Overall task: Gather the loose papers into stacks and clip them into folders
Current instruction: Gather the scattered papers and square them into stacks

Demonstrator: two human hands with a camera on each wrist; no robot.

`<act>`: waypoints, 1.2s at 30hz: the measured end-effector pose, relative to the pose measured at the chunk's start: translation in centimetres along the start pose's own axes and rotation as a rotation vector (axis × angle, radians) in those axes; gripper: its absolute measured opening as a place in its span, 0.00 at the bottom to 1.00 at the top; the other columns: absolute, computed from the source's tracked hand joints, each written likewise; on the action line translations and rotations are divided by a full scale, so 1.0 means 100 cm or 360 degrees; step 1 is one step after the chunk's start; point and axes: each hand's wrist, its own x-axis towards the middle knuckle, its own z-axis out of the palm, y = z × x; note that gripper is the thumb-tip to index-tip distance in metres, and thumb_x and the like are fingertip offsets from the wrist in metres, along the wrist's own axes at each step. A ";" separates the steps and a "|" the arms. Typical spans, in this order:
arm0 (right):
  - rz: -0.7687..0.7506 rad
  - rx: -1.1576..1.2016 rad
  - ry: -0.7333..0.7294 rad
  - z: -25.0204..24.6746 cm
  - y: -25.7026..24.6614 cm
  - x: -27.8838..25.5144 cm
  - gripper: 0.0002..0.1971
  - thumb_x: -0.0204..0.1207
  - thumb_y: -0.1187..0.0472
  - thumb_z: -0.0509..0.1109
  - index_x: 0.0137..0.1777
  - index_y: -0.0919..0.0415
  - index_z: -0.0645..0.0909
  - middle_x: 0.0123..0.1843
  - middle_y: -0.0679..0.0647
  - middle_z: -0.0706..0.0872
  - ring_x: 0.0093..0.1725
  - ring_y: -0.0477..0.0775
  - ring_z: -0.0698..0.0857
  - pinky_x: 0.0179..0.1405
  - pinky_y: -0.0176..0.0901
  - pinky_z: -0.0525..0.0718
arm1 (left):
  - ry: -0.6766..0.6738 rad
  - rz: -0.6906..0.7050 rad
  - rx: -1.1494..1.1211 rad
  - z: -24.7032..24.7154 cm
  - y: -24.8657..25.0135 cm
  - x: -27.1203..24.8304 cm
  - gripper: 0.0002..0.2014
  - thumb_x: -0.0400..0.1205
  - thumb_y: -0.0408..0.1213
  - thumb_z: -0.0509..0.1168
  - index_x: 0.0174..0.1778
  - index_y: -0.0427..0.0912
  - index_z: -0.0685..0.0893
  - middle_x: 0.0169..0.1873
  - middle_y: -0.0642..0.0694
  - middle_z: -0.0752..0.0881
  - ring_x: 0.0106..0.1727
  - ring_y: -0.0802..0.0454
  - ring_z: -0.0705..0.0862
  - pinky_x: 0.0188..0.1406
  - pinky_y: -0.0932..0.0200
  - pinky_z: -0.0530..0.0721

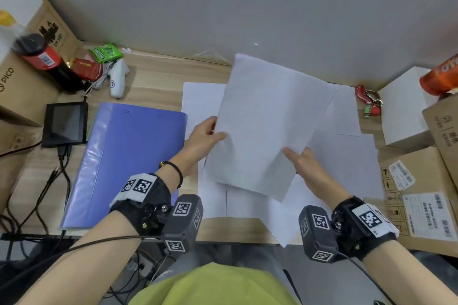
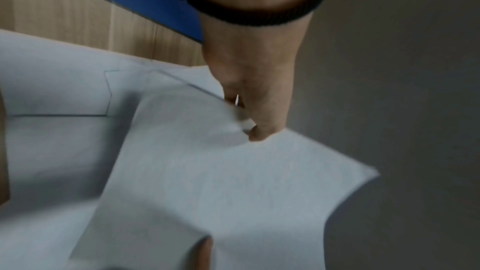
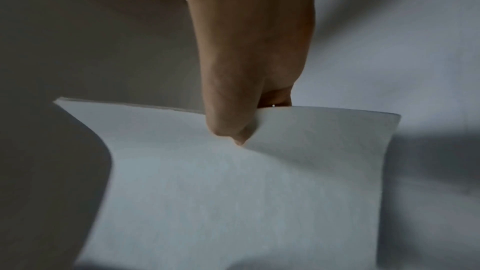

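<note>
A thin stack of white papers (image 1: pixel 267 121) is held up above the desk, tilted to the right. My left hand (image 1: pixel 207 135) pinches its left edge, thumb on top; in the left wrist view the same stack (image 2: pixel 233 182) sits under my left hand (image 2: pixel 255 122). My right hand (image 1: pixel 301 158) pinches the stack's lower right edge; the right wrist view has the thumb of that right hand (image 3: pixel 233 128) pressed on the sheets (image 3: pixel 246 182). Several loose papers (image 1: pixel 347 156) lie flat on the desk beneath. A closed blue folder (image 1: pixel 128 156) lies to the left.
Cardboard boxes (image 1: pixel 421 193) crowd the right edge, with a white box (image 1: pixel 404 111) and a red lanyard (image 1: pixel 366 99) behind. On the left are a small black screen (image 1: pixel 65 121) with cables, a white controller (image 1: pixel 119 79), a dark bottle (image 1: pixel 37 54) and more boxes.
</note>
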 end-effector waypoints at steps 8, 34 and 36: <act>0.0376 0.0204 0.0277 -0.026 0.062 0.015 0.16 0.83 0.60 0.62 0.70 0.58 0.71 0.61 0.53 0.81 0.59 0.58 0.78 0.61 0.52 0.71 | 0.0163 -0.0463 0.0241 -0.028 -0.067 0.023 0.26 0.87 0.33 0.56 0.83 0.44 0.61 0.82 0.45 0.62 0.81 0.47 0.64 0.78 0.53 0.65; 0.0449 0.0498 0.0403 -0.023 0.073 0.066 0.21 0.80 0.62 0.65 0.72 0.63 0.72 0.62 0.61 0.83 0.59 0.63 0.82 0.53 0.51 0.77 | 0.0115 -0.0333 0.0967 -0.013 -0.069 0.070 0.36 0.83 0.34 0.61 0.85 0.41 0.50 0.86 0.47 0.46 0.86 0.51 0.46 0.81 0.54 0.51; 0.0480 0.0420 0.0300 -0.017 0.076 0.071 0.19 0.81 0.62 0.64 0.71 0.64 0.73 0.59 0.62 0.84 0.56 0.64 0.84 0.52 0.52 0.79 | 0.0059 -0.0336 0.0902 -0.009 -0.071 0.066 0.36 0.84 0.33 0.61 0.85 0.42 0.51 0.86 0.48 0.47 0.86 0.53 0.48 0.81 0.56 0.52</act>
